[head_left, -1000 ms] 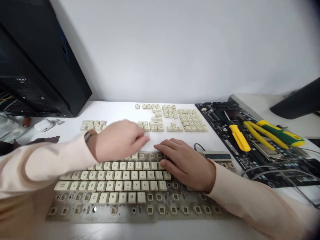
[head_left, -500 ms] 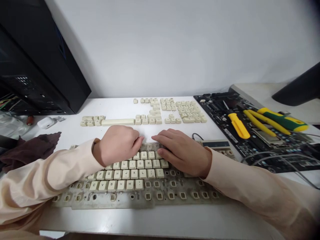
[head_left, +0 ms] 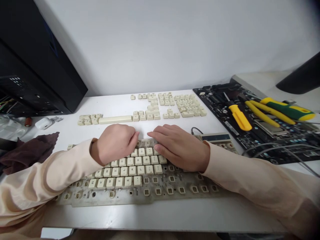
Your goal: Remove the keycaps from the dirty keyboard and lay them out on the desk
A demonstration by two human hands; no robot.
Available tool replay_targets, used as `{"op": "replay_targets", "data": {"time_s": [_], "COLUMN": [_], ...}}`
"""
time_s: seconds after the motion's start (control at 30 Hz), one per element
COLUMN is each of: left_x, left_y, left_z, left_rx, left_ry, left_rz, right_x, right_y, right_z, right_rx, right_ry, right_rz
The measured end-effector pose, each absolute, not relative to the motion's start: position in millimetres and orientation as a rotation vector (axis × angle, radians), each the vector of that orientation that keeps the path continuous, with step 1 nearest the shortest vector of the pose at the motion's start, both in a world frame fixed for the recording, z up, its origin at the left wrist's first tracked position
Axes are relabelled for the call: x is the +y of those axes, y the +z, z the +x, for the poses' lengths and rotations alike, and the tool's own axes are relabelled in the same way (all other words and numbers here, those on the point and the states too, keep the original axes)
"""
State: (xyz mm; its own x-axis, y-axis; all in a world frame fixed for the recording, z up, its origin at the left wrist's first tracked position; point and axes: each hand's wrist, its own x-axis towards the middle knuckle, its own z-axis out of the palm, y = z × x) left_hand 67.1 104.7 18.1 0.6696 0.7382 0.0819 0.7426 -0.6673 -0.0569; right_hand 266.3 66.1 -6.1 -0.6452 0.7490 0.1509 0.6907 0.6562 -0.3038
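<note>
A keyboard [head_left: 130,196] lies on the white desk, its casing off. Cream keycaps cover part of its letter rows, and bare switch sockets show elsewhere. Over its upper left rows rests my left hand [head_left: 115,141], closed, fingers curled under and thumb pressed to the index; whatever it may hold is hidden. My right hand [head_left: 178,145] lies over the upper right rows, fingers stretched out toward the left hand, with no object visible in it. Beyond the hands, loose keycaps [head_left: 191,105] are laid out in groups, along with a long spacebar [head_left: 115,119].
To the right, a black motherboard [head_left: 222,116] carries a yellow screwdriver [head_left: 240,116] and yellow-green pliers [head_left: 287,109]. A black computer case [head_left: 50,56] stands at left, near a dark cloth [head_left: 32,150] and a white earbud case [head_left: 43,123]. Grey cables [head_left: 275,146] cross the right side.
The view has shifted slightly, so the desk things sit a little higher in the picture. Both hands keep nearly the same pose over the keyboard.
</note>
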Motion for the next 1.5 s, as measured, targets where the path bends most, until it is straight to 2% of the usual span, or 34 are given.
{"op": "replay_targets", "data": {"time_s": [0.7, 1.07, 1.23, 1.5], "left_x": [104.7, 108.6, 111.7, 104.3], "left_y": [19.2, 23.3, 20.3, 21.3], "left_z": [65.2, 65.2, 65.5, 63.1], "left_rx": [-1.208, -0.831, -0.880, -1.049], "left_ry": [-0.049, -0.059, -0.070, -0.389], "left_rz": [-2.781, -2.824, -2.850, -2.964], "right_x": [66.8, 66.1, 66.4, 66.5], "right_y": [0.0, -0.3, -1.3, -1.1], "right_z": [266.6, 265.5, 265.7, 265.4], "right_rx": [-2.684, -2.657, -2.658, -2.665], "right_ry": [0.252, 0.294, 0.287, 0.273], "right_rz": [-1.235, -1.259, -1.241, -1.238]}}
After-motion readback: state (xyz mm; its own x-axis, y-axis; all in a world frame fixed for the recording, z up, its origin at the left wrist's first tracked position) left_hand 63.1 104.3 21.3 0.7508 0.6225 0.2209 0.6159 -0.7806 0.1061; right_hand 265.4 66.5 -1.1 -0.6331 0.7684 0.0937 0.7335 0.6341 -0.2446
